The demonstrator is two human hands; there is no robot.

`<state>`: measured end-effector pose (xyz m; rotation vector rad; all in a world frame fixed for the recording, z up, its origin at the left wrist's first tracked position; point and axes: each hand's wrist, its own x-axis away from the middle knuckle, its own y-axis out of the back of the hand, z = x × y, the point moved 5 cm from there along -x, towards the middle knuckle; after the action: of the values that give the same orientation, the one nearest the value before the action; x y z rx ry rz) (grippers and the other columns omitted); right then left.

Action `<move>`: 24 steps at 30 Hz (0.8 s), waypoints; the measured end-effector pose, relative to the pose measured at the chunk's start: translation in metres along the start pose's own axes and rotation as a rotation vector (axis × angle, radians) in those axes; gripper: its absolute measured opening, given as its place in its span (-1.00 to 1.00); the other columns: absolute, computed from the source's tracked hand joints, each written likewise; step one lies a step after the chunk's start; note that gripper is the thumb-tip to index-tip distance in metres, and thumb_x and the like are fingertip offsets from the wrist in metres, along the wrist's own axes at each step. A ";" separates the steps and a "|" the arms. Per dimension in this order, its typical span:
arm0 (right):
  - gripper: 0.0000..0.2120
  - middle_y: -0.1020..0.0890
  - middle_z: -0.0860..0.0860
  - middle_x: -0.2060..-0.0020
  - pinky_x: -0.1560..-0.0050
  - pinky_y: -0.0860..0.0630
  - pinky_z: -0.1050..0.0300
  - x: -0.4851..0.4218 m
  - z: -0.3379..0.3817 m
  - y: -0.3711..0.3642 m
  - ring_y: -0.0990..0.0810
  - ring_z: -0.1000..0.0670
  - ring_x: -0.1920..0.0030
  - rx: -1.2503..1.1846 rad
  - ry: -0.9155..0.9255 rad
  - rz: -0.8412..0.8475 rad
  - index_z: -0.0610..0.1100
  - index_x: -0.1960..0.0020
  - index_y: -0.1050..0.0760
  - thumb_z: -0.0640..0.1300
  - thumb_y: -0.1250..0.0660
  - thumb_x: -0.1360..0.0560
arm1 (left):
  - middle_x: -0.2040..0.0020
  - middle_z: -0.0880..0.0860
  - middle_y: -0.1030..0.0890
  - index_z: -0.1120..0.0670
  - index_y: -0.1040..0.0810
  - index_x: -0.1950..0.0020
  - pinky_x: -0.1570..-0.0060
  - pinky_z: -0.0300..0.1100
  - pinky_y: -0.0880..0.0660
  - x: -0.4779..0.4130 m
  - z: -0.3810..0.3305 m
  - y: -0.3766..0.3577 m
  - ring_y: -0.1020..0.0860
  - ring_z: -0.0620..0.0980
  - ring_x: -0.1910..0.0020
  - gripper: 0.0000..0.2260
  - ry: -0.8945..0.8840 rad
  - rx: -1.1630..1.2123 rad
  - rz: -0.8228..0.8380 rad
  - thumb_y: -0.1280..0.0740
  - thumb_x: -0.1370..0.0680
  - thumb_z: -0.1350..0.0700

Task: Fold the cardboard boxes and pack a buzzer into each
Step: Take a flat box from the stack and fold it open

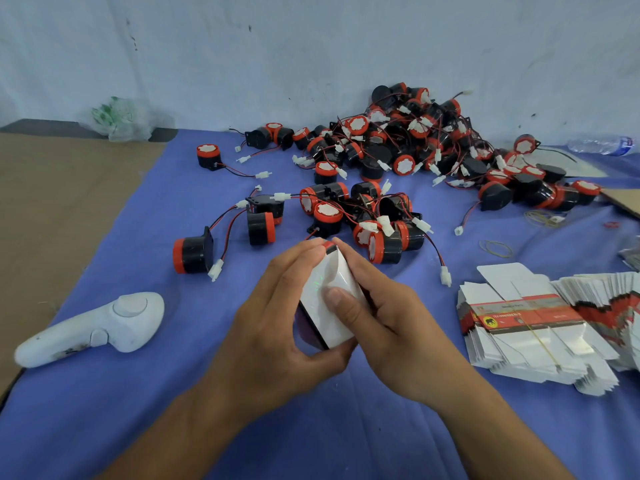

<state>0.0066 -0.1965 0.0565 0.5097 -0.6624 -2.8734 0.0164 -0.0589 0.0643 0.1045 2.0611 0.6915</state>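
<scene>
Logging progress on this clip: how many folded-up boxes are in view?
1: the white box gripped between left hand and right hand, centre. The stacks of blanks at right are flat; finished boxes may lie outside the view.

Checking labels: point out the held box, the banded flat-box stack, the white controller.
held box (333,329): head view, white upper face.
banded flat-box stack (526,318): head view, red printed strip of the top sheet.
white controller (133,325): head view, rounded head below the round pad.

Left hand (277,323) and right hand (388,323) clasp box (332,329), buzzers (415,143) heaped behind
</scene>
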 end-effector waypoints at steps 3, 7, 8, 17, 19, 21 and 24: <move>-0.52 -0.64 0.11 -0.16 -0.17 -0.55 -0.11 0.000 -0.002 -0.003 -0.60 0.06 -0.17 -0.038 -0.030 -0.033 0.07 -0.56 -0.24 0.01 -0.20 -0.66 | -0.39 0.09 -0.43 0.31 -0.38 -0.39 -0.34 -0.31 -0.33 -0.001 0.002 0.001 -0.38 -0.10 -0.43 -0.30 -0.002 0.013 0.010 -0.50 -0.39 -0.04; -0.55 -0.66 0.10 -0.09 -0.10 -0.57 -0.13 -0.001 -0.004 -0.007 -0.63 0.05 -0.09 -0.084 -0.038 -0.069 0.08 -0.53 -0.30 0.03 -0.17 -0.65 | -0.40 0.10 -0.42 0.30 -0.37 -0.39 -0.34 -0.27 -0.34 -0.001 0.006 0.002 -0.38 -0.06 -0.43 -0.27 -0.023 0.031 0.021 -0.53 -0.38 -0.03; -0.53 -0.64 0.13 -0.13 -0.14 -0.56 -0.08 -0.001 -0.005 -0.008 -0.61 0.08 -0.14 -0.098 -0.045 -0.070 0.09 -0.54 -0.28 0.05 -0.17 -0.64 | -0.40 0.10 -0.42 0.31 -0.37 -0.39 -0.34 -0.26 -0.34 -0.001 0.007 0.002 -0.39 -0.05 -0.43 -0.27 -0.022 0.031 0.020 -0.53 -0.38 -0.04; -0.38 -0.40 0.35 -0.22 -0.15 -0.31 0.52 -0.003 -0.008 -0.018 -0.40 0.39 -0.24 -0.143 -0.063 -0.088 0.18 -0.60 0.03 0.15 -0.13 -0.60 | -0.39 0.14 -0.45 0.36 -0.39 -0.36 -0.35 -0.23 -0.36 0.002 0.011 0.001 -0.40 0.01 -0.43 -0.28 -0.010 -0.002 -0.005 -0.52 -0.36 -0.03; -0.41 -0.40 0.53 -0.15 -0.18 -0.32 0.49 -0.002 -0.008 -0.018 -0.39 0.39 -0.27 -0.135 -0.049 -0.109 0.24 -0.57 0.02 0.12 -0.13 -0.60 | -0.39 0.13 -0.44 0.35 -0.39 -0.36 -0.36 -0.23 -0.35 0.001 0.010 0.000 -0.40 -0.01 -0.43 -0.28 -0.023 -0.005 -0.004 -0.54 -0.35 0.01; -0.45 -0.41 0.59 -0.13 -0.19 -0.34 0.46 -0.002 -0.008 -0.019 -0.42 0.37 -0.27 -0.109 -0.031 -0.139 0.30 -0.53 0.03 0.12 -0.12 -0.61 | -0.39 0.14 -0.44 0.35 -0.39 -0.36 -0.36 -0.24 -0.35 0.001 0.009 0.000 -0.39 -0.02 -0.43 -0.27 -0.031 0.004 -0.003 -0.58 -0.32 0.06; -0.50 -0.51 0.52 -0.10 -0.07 -0.46 0.39 -0.002 -0.008 -0.017 -0.54 0.28 -0.14 -0.092 -0.023 -0.172 0.40 -0.48 -0.02 0.15 -0.10 -0.61 | -0.38 0.15 -0.45 0.35 -0.39 -0.35 -0.35 -0.24 -0.35 0.000 0.008 0.002 -0.39 -0.02 -0.44 -0.29 -0.047 0.012 0.001 -0.56 -0.34 0.04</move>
<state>0.0104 -0.1837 0.0427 0.5454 -0.5100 -3.0570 0.0227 -0.0539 0.0623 0.1267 2.0206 0.6716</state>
